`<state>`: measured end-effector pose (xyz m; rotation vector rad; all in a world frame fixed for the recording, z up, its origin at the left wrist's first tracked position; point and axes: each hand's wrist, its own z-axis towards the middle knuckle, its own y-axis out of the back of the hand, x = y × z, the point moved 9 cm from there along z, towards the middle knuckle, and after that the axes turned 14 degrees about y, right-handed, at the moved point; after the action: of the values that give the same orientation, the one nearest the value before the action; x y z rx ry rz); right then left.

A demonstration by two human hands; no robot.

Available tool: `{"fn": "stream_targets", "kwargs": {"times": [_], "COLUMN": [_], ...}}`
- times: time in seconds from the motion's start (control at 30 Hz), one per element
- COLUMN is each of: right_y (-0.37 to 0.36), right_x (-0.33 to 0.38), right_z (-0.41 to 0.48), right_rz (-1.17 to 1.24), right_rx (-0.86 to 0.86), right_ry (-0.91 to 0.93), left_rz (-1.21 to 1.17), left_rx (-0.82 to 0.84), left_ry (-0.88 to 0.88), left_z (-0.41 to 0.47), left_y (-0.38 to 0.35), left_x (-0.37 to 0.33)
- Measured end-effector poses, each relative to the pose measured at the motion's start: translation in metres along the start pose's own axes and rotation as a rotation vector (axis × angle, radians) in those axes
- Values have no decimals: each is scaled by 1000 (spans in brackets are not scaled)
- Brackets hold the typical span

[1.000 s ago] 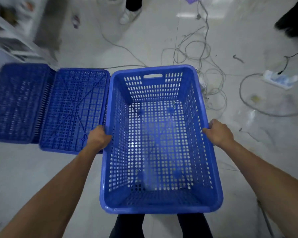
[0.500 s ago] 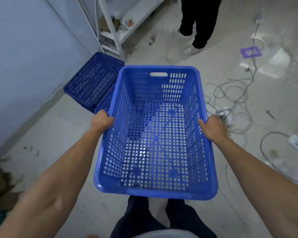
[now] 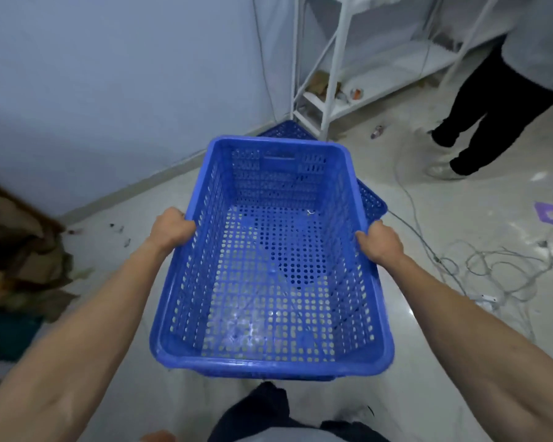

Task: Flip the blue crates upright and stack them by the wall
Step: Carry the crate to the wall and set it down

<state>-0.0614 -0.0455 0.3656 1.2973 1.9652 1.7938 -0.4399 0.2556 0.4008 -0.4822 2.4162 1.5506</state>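
I hold a blue perforated crate [image 3: 270, 363] upright in the air in front of me, its open side up and empty. My left hand [image 3: 172, 229] grips its left long rim and my right hand [image 3: 377, 240] grips its right long rim. Behind the held crate, parts of overturned blue crates lie on the floor: one corner [image 3: 284, 130] shows above the far rim, another [image 3: 372, 202] pokes out at the right. The pale blue wall [image 3: 109, 90] rises to the left and ahead.
A white metal shelf rack [image 3: 329, 90] stands by the wall ahead. A person in dark trousers [image 3: 479, 116] stands at the right. Loose white cables [image 3: 479, 266] sprawl across the floor on the right. Brown cardboard scraps [image 3: 20, 260] pile up at the left.
My view has swung left toward the wall with the crate carried along. The overturned crates, earlier at the left, now sit mostly hidden behind the held crate. Both hands keep their grip.
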Motion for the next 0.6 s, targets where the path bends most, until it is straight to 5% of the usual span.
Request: {"fn": "stream_targets", "kwargs": {"times": [0.6], "right_y": [-67], "right_x": [346], "right_z": [125], "right_rz": [0], "right_rx": [-56], "right_ry": [351], "left_rz": [-189], "left_rx": [-240], "left_ry": [381], "left_z": [121], "left_y": [169], "left_x": [204]}}
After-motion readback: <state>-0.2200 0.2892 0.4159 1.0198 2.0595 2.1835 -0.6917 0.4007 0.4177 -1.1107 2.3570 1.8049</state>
